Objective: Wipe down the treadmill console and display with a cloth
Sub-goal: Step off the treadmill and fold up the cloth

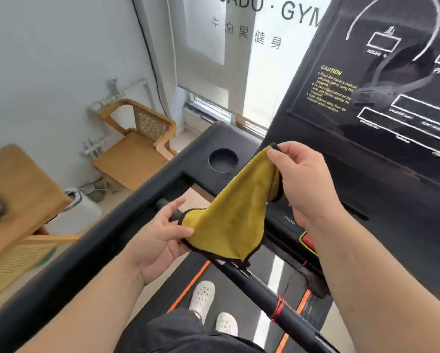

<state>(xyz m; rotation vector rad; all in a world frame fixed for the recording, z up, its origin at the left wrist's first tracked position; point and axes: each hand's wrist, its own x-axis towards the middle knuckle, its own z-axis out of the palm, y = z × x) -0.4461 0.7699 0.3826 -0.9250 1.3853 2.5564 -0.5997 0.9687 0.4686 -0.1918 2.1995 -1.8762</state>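
- A yellow cloth [235,207] with a dark hem is held up between the two hands, in front of the black console [241,137] and below the left edge of the display [392,85].
- The left hand [160,240] pinches the cloth's lower left corner between thumb and fingers.
- The right hand [305,182] grips the upper corner, its fingers curled over a bunched fold of the fabric.
- The cloth hangs slack between the two grips, with its lowest point just over the handlebar [259,289]. Whether it touches the bar cannot be told.
- The cloth is apart from the display, which is dark and has white outlines and a yellow caution text [333,90].
- A round cup holder [223,160] is sunk in the console, just left of the cloth's top.
- Red string [278,308] is wound around the handlebar, nearer the person.
- Two white perforated shoes [202,296] stand on the belt [241,299], which has orange edge stripes.
- A wooden chair [137,146] with a woven back stands by the wall at left, and a white appliance [78,212] is on the floor near it.
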